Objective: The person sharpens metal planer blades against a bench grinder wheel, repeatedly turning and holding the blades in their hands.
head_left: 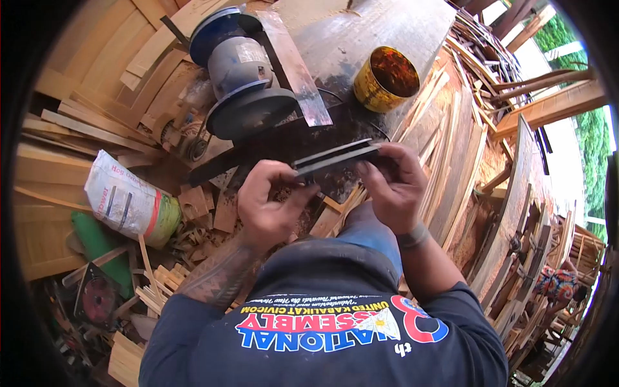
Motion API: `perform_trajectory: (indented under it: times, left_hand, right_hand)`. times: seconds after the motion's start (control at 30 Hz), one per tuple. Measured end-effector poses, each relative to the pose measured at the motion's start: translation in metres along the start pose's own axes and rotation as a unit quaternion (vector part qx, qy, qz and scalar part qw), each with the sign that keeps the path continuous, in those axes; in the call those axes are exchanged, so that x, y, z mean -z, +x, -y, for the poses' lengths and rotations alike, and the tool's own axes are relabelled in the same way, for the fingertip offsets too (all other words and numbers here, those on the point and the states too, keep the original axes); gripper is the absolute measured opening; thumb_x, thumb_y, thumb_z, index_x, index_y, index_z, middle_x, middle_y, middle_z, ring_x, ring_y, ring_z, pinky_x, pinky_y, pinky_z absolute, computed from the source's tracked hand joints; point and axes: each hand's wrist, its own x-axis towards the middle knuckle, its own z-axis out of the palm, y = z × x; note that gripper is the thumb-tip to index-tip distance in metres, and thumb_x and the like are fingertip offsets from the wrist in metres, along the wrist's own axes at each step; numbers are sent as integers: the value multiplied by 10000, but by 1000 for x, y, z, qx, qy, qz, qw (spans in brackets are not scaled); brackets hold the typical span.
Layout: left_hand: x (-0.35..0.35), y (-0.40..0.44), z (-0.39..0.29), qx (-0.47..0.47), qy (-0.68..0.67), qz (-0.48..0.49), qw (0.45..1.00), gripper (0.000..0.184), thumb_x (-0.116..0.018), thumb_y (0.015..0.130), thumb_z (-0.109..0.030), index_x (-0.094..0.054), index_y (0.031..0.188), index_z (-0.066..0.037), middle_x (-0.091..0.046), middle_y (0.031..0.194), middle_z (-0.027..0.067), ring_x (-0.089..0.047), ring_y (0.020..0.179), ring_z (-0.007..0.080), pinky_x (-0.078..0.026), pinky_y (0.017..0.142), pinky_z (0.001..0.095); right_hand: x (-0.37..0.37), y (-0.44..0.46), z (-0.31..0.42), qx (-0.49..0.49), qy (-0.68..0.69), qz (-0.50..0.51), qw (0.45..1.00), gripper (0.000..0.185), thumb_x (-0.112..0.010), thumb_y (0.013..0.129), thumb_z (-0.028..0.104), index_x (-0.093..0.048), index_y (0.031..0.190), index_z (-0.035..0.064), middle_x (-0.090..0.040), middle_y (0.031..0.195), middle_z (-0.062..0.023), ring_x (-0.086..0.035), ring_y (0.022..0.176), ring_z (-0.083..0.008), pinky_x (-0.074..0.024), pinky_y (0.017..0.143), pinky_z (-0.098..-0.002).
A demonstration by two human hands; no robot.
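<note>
Both my hands hold a pair of narrow, dark metal strips [336, 160], blade-like, long and flat, with a thin gap between them and a paler upper edge. My left hand [265, 203] pinches their left end between thumb and fingers. At the other end, my right hand [396, 188] grips with thumb and fingertips. The strips are level in front of my lap, just below a bench grinder [235, 64]. Its near wheel [253, 113] is a dark disc, apart from the strips. Whether the wheel is turning cannot be told.
A yellow tin [373, 90] and a flat metal plate [296, 68] are on the bench [422, 22]. To the left lie a white sack [122, 187], wood scraps [200, 200] and a circular-blade tool [98, 300]. Long boards [451, 174] run along the right, with another person [558, 282] beyond.
</note>
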Motion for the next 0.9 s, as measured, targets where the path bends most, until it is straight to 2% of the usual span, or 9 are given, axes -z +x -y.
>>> perform_trajectory:
  times: [0.03,0.07,0.17,0.27,0.3,0.4,0.43,0.53,0.9]
  left_hand:
    - [-5,5,-1,63,-6,-11,998,247,-885,909,-53,-692,1046,19,-700,909,79,-683,807,118,-556,745,259]
    - [-11,10,8,89,-33,-43,995,245,-880,919,-58,-694,1058,21,-709,916,75,-678,805,111,-553,743,257]
    - [-28,24,49,161,-82,-122,976,252,-856,967,-108,-705,1104,42,-745,937,56,-669,837,92,-550,753,268]
    - [-32,42,77,105,26,-150,983,298,-832,1014,-167,-688,1181,33,-733,986,19,-649,810,69,-546,735,248]
    - [-35,49,85,110,37,-172,978,300,-831,1015,-196,-712,1160,38,-741,952,17,-640,765,64,-538,699,250]
    - [-44,65,97,155,7,-199,968,287,-823,999,-180,-742,1126,65,-807,1001,116,-725,896,153,-572,852,325]
    - [-46,67,99,158,-2,-204,966,288,-822,999,-188,-757,1125,63,-820,1011,140,-742,908,164,-575,863,333]
    - [-55,71,110,136,-2,-235,962,294,-837,1009,-244,-760,1079,30,-740,853,4,-618,664,63,-502,604,245]
    - [-50,77,113,163,0,-258,952,329,-884,973,-253,-757,1053,39,-740,843,11,-623,623,61,-477,548,224]
  right_hand:
    - [1,8,-11,23,-116,5,993,280,-816,925,12,-689,1172,-25,-711,1032,-102,-739,940,-170,-590,841,-300]
    - [1,19,-20,47,-231,10,972,268,-836,920,74,-705,1135,-16,-717,970,-118,-750,897,-205,-588,806,-322]
    - [-12,51,-36,107,-316,33,942,273,-847,908,170,-719,1076,-3,-709,927,-156,-734,849,-293,-574,765,-376]
    - [-21,75,-58,122,-334,42,934,267,-842,911,167,-711,1069,-4,-717,948,-159,-715,827,-321,-573,761,-404]
    - [-24,81,-64,116,-321,44,939,261,-846,911,165,-710,1063,1,-709,937,-152,-706,817,-307,-565,754,-404]
    - [-30,97,-79,103,-313,42,943,261,-850,911,166,-711,1063,5,-699,926,-149,-694,797,-300,-560,745,-403]
    - [-29,103,-87,126,-316,46,939,264,-853,911,167,-712,1064,6,-692,919,-143,-682,777,-292,-558,732,-400]
    - [-27,116,-97,143,-298,56,942,258,-851,911,162,-713,1064,7,-693,919,-141,-680,768,-293,-560,734,-400]
    - [-35,135,-104,109,-295,80,946,234,-833,918,175,-724,1040,7,-729,913,-165,-730,803,-331,-581,752,-411]
